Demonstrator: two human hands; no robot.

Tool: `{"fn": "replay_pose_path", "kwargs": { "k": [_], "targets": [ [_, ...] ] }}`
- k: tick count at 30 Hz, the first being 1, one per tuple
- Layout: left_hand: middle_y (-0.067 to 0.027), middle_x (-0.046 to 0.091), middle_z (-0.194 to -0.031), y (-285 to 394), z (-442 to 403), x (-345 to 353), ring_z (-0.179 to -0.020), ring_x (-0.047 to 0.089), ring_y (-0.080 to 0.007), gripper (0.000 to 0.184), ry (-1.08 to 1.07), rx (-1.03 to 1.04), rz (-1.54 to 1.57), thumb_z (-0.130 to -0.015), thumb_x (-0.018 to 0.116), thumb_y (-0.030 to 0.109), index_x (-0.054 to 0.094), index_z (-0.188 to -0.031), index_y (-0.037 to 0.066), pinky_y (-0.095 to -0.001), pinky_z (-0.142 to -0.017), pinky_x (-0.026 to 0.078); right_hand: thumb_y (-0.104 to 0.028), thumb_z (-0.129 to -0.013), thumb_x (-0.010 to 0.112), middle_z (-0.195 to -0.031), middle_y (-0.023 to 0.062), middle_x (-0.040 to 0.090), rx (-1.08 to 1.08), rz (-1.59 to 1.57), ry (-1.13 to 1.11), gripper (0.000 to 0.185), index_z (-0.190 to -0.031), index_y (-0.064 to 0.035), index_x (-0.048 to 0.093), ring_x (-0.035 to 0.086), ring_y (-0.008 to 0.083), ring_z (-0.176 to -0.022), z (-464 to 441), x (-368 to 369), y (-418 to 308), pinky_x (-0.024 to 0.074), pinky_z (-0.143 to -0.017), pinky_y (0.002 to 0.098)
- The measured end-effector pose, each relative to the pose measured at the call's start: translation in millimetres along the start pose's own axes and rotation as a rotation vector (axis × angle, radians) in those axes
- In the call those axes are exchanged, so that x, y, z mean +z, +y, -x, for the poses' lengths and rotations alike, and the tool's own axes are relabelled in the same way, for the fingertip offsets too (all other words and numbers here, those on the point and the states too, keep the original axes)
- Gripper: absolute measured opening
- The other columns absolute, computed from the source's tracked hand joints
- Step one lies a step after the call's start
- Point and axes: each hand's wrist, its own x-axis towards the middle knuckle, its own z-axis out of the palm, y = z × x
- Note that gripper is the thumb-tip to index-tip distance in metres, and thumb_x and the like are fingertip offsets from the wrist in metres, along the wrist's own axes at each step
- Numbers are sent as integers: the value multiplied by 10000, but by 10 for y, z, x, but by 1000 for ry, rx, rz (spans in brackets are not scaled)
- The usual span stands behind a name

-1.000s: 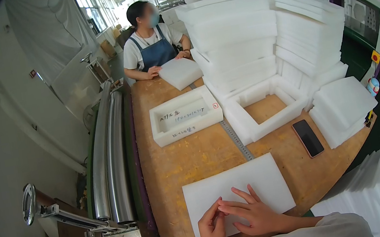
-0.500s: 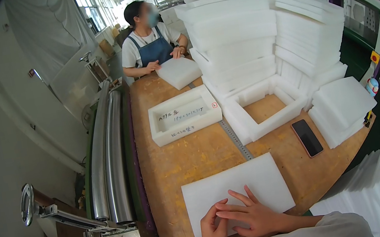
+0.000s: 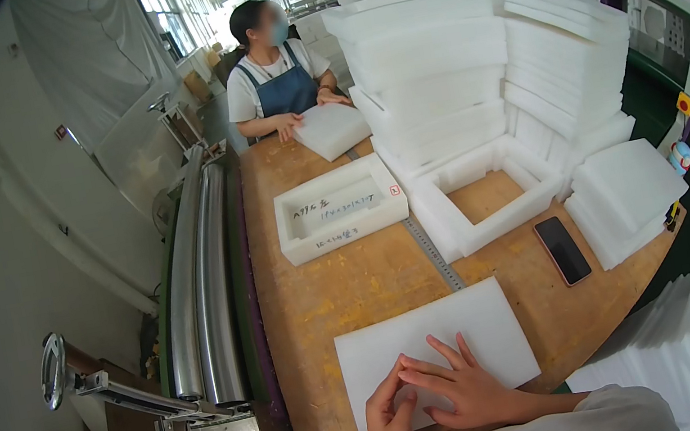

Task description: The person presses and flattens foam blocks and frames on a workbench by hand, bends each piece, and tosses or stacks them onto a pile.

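My left hand (image 3: 388,416), with a beaded bracelet at the wrist, is half curled, its thumb apart from the fingers and nothing inside it. Its fingertips meet the fingers of my right hand (image 3: 463,389), which is spread over a white foam sheet (image 3: 481,320). The sheet lies flat at the near edge of the wooden table (image 3: 322,297). Beyond it sits a white foam tray (image 3: 340,242) with handwriting on it. To its right, a foam frame (image 3: 493,227) with a rectangular opening rests on the table.
Tall foam stacks (image 3: 428,55) rise behind the frame. A phone (image 3: 563,250) and more foam sheets (image 3: 625,196) are at right. A steel ruler (image 3: 434,254) runs along the table. Metal rollers (image 3: 215,310) flank the left. A co-worker (image 3: 285,89) touches a foam block (image 3: 333,131).
The whole view has shifted slightly to the right. My hands stay together over the sheet, their fingers moved only a little. The co-worker's hands have shifted slightly on the foam block.
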Motion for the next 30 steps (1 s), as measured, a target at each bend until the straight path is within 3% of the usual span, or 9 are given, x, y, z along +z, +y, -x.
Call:
{"fn": "replay_pose_path", "kwargs": {
  "k": [12,30],
  "targets": [
    [-114,717,-1041,-131,36,-126,-904,636,-156,155,111,-59,247,-955,600,-12,699,-1071,-37,-252,-856,504,-183,-858,651,-1599,-42,369,-227,-268,-3,722,-1530,-204,387,193,393,-1507,95,-42,148,53,-1172,700],
    [-118,713,-994,-7,42,-41,-872,628,-147,116,152,-115,216,-967,572,-6,671,-1027,-11,-254,-833,506,-142,-830,668,-1587,-44,390,-213,-358,-13,717,-1504,-190,428,231,382,-1493,84,-121,95,79,-1197,660]
  ]
}}
